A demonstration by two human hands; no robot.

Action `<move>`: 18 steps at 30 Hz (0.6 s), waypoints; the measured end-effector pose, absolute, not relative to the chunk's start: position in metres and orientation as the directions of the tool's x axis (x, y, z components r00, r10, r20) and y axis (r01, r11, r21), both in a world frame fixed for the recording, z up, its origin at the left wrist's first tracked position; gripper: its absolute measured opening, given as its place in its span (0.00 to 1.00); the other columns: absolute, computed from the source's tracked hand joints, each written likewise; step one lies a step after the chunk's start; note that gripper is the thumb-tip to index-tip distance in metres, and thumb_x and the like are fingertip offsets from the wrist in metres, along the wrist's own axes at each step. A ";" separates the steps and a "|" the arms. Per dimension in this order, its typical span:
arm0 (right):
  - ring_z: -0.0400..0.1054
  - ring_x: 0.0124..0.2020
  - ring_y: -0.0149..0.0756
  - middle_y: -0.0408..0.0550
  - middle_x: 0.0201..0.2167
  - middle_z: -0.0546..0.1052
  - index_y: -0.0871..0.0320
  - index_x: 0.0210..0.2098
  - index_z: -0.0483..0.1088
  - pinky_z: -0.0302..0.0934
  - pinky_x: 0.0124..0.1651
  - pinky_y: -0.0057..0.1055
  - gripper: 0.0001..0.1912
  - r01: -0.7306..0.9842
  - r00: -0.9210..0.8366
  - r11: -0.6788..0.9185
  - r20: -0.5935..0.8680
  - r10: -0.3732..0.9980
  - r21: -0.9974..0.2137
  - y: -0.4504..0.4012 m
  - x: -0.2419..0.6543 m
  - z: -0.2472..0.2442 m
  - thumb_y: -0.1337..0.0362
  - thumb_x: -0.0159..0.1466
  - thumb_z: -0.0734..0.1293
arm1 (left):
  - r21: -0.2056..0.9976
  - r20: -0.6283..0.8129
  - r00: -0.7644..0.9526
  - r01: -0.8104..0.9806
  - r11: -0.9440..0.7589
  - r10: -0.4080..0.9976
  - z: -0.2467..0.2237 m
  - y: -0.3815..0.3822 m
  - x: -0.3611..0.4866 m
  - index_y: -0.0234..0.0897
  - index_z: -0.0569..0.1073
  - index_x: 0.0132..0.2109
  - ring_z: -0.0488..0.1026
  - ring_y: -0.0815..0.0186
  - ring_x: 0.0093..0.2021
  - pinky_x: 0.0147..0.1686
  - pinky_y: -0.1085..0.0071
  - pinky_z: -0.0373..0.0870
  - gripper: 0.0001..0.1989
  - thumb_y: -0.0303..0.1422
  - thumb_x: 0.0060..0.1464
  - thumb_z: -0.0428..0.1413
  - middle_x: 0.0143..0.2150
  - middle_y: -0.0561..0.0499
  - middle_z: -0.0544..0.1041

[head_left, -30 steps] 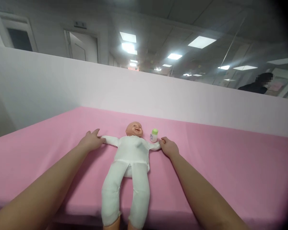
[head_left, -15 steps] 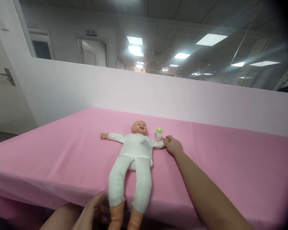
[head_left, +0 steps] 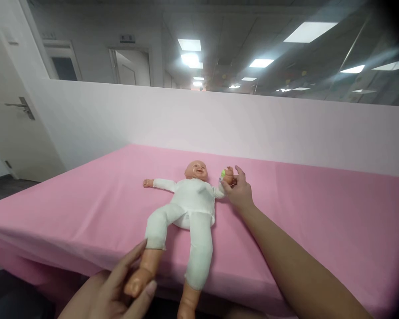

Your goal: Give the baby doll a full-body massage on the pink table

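A baby doll [head_left: 196, 197] in white cloth clothing lies on its back, head away from me, its feet toward the pink table's front edge. My left hand [head_left: 109, 288] is closed around the doll's foot [head_left: 139, 281] on the left, and that leg is bent outward at the knee. On the other side, my right hand [head_left: 241, 190] grips the doll's raised arm near its hand [head_left: 229, 176]. A small bottle with a green cap [head_left: 223, 173] stands behind that arm, mostly hidden by it.
Pink cloth covers the table [head_left: 302, 221]. A low white wall [head_left: 252, 124] runs along its far side, with glass above. At the left is a door with a metal handle [head_left: 23, 106].
My left hand has come up and taken hold of the doll's foot, and the leg has swung left and bent. My right hand has lifted the doll's arm in front of the bottle.
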State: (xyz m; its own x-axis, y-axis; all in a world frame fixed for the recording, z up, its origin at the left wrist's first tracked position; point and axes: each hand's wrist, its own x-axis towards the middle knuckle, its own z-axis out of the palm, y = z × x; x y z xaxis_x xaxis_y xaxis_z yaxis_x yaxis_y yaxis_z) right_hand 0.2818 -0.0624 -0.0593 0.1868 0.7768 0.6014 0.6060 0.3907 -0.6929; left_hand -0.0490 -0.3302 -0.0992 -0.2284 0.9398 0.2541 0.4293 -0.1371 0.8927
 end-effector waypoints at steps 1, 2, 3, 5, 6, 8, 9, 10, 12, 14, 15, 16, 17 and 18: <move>0.76 0.37 0.43 0.52 0.49 0.80 0.54 0.69 0.58 0.71 0.44 0.41 0.42 0.594 0.140 0.440 0.625 0.768 -0.674 -0.066 0.273 -0.058 0.49 0.60 0.74 | 0.875 0.305 -0.286 0.460 -0.150 0.908 -0.085 -0.325 -0.050 0.50 0.73 0.63 0.81 0.49 0.51 0.48 0.61 0.82 0.33 0.46 0.50 0.67 0.52 0.49 0.83; 0.75 0.37 0.42 0.51 0.48 0.80 0.54 0.66 0.62 0.71 0.44 0.40 0.39 0.588 0.075 0.491 0.647 0.759 -0.643 -0.070 0.265 -0.057 0.50 0.60 0.74 | 0.862 0.338 -0.303 0.479 -0.164 0.891 -0.072 -0.319 -0.051 0.49 0.73 0.62 0.81 0.51 0.52 0.48 0.62 0.82 0.31 0.47 0.52 0.66 0.53 0.50 0.82; 0.75 0.38 0.42 0.50 0.47 0.80 0.53 0.63 0.66 0.71 0.44 0.40 0.34 0.589 -0.003 0.541 0.668 0.744 -0.600 -0.074 0.257 -0.056 0.52 0.61 0.74 | 0.848 0.370 -0.300 0.496 -0.187 0.879 -0.060 -0.311 -0.050 0.48 0.74 0.61 0.80 0.52 0.53 0.49 0.63 0.81 0.30 0.47 0.52 0.65 0.54 0.50 0.82; 0.74 0.42 0.44 0.48 0.45 0.81 0.52 0.55 0.73 0.69 0.49 0.42 0.21 0.594 -0.189 0.646 0.697 0.692 -0.480 -0.080 0.244 -0.055 0.56 0.64 0.73 | 0.816 0.445 -0.327 0.531 -0.228 0.833 -0.042 -0.292 -0.046 0.45 0.74 0.59 0.80 0.53 0.53 0.48 0.65 0.80 0.29 0.48 0.52 0.64 0.54 0.49 0.81; 0.73 0.44 0.44 0.48 0.44 0.81 0.52 0.52 0.75 0.68 0.51 0.43 0.15 0.593 -0.279 0.693 0.704 0.654 -0.410 -0.082 0.239 -0.056 0.59 0.66 0.72 | 0.795 0.469 -0.331 0.561 -0.228 0.819 -0.036 -0.282 -0.043 0.44 0.74 0.58 0.80 0.54 0.51 0.46 0.66 0.80 0.28 0.48 0.52 0.64 0.53 0.49 0.82; 0.72 0.48 0.46 0.48 0.45 0.81 0.52 0.49 0.77 0.65 0.55 0.46 0.11 0.579 -0.401 0.764 0.718 0.569 -0.283 -0.085 0.234 -0.058 0.63 0.68 0.70 | 0.751 0.478 -0.314 0.630 -0.196 0.821 -0.028 -0.262 -0.037 0.43 0.75 0.56 0.81 0.58 0.45 0.41 0.69 0.79 0.26 0.48 0.53 0.64 0.48 0.50 0.82; 0.72 0.49 0.46 0.48 0.47 0.81 0.52 0.50 0.77 0.65 0.57 0.47 0.11 0.572 -0.432 0.786 0.729 0.532 -0.234 -0.085 0.233 -0.060 0.64 0.68 0.69 | 0.728 0.485 -0.299 0.659 -0.190 0.822 -0.025 -0.253 -0.034 0.43 0.75 0.55 0.81 0.60 0.41 0.38 0.70 0.78 0.24 0.47 0.54 0.64 0.43 0.52 0.83; 0.72 0.50 0.46 0.49 0.49 0.81 0.52 0.51 0.78 0.65 0.57 0.47 0.12 0.568 -0.451 0.799 0.738 0.502 -0.196 -0.085 0.233 -0.062 0.65 0.68 0.69 | 0.704 0.496 -0.280 0.684 -0.192 0.822 -0.022 -0.243 -0.030 0.43 0.75 0.54 0.80 0.62 0.37 0.37 0.70 0.76 0.23 0.47 0.54 0.63 0.39 0.54 0.82; 0.71 0.52 0.47 0.49 0.51 0.80 0.51 0.53 0.78 0.65 0.58 0.48 0.14 0.568 -0.474 0.810 0.745 0.469 -0.149 -0.083 0.234 -0.066 0.65 0.68 0.69 | 0.646 0.527 -0.214 0.729 -0.225 0.823 -0.018 -0.225 -0.023 0.43 0.76 0.53 0.78 0.63 0.34 0.37 0.70 0.74 0.20 0.44 0.56 0.62 0.35 0.55 0.80; 0.70 0.52 0.47 0.49 0.52 0.80 0.51 0.54 0.77 0.65 0.58 0.47 0.16 0.572 -0.492 0.809 0.735 0.467 -0.132 -0.082 0.235 -0.068 0.66 0.68 0.70 | 0.583 0.536 -0.127 0.771 -0.257 0.835 -0.015 -0.207 -0.016 0.43 0.77 0.51 0.78 0.62 0.36 0.38 0.69 0.72 0.16 0.41 0.56 0.60 0.37 0.54 0.81; 0.70 0.52 0.47 0.48 0.52 0.80 0.50 0.54 0.77 0.65 0.58 0.47 0.16 0.576 -0.497 0.807 0.728 0.472 -0.130 -0.082 0.235 -0.068 0.66 0.67 0.70 | 0.558 0.526 -0.092 0.787 -0.261 0.846 -0.014 -0.199 -0.012 0.42 0.77 0.49 0.78 0.62 0.36 0.37 0.69 0.71 0.14 0.39 0.56 0.59 0.37 0.54 0.81; 0.70 0.52 0.47 0.48 0.52 0.80 0.50 0.54 0.77 0.65 0.58 0.47 0.16 0.580 -0.499 0.804 0.723 0.478 -0.131 -0.081 0.235 -0.068 0.66 0.67 0.70 | 0.543 0.508 -0.071 0.800 -0.255 0.859 -0.013 -0.191 -0.008 0.42 0.78 0.45 0.77 0.61 0.35 0.34 0.69 0.69 0.11 0.39 0.56 0.58 0.35 0.53 0.81; 0.70 0.52 0.47 0.48 0.51 0.80 0.50 0.54 0.77 0.65 0.58 0.47 0.16 0.586 -0.500 0.799 0.717 0.486 -0.133 -0.081 0.235 -0.068 0.66 0.67 0.70 | 0.535 0.488 -0.062 0.810 -0.242 0.871 -0.012 -0.184 -0.005 0.41 0.77 0.42 0.76 0.61 0.33 0.32 0.68 0.67 0.09 0.39 0.57 0.57 0.33 0.54 0.80; 0.70 0.51 0.47 0.47 0.51 0.80 0.51 0.54 0.77 0.65 0.57 0.47 0.16 0.592 -0.501 0.794 0.708 0.498 -0.139 -0.082 0.234 -0.067 0.67 0.67 0.70 | 0.532 0.470 -0.061 0.816 -0.228 0.880 -0.012 -0.179 -0.002 0.41 0.76 0.38 0.75 0.62 0.31 0.30 0.69 0.65 0.08 0.39 0.57 0.56 0.30 0.54 0.78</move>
